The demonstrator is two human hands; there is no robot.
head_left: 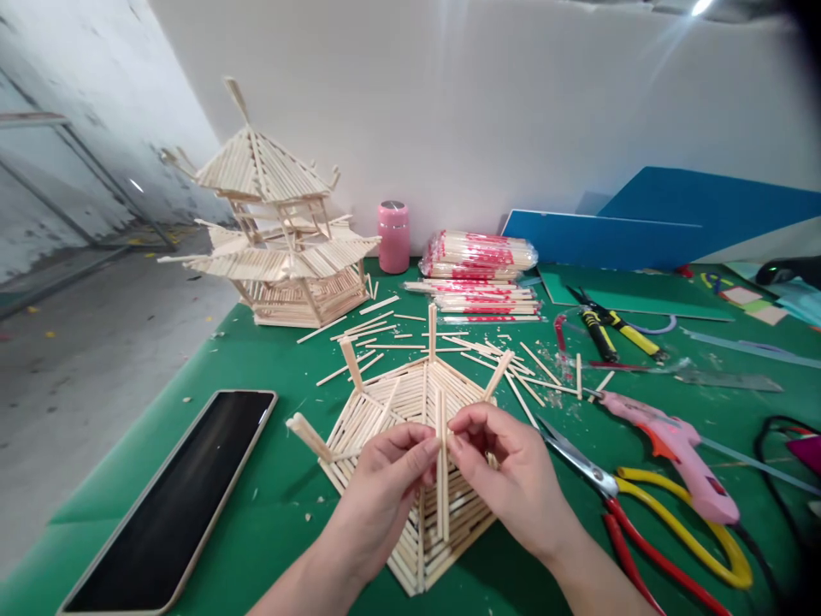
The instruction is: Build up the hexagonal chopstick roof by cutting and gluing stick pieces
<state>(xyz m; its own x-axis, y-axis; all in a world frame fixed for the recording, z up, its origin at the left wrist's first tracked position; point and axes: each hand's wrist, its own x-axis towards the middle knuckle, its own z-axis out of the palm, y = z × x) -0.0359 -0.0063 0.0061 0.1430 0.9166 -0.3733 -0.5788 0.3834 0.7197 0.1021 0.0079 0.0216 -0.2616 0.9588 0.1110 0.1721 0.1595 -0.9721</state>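
Two bare hands are busy right in front of me at the green desk, with a pair of wooden sticks between them, side by side and lengthwise. The left hand pinches the pair between thumb and fingers from one side; the right hand grips it with thumb and fingers from the other, about level with it. The pair is over the stick base, a many-sided platform lying on the desk, though from here I can't tell whether its lower end touches. Four posts rise from the platform's edge, some leaning outward. Beyond it are scattered loose sticks and plastic-wrapped bundles, with a pink flask next to those. A stick pagoda with two roofs is at the far left, and a phone lies nearer, dark screen up. Over by the right hand are scissors with red and yellow handles, a pink glue gun and, farther back, pliers. Blue boards lean against the wall.
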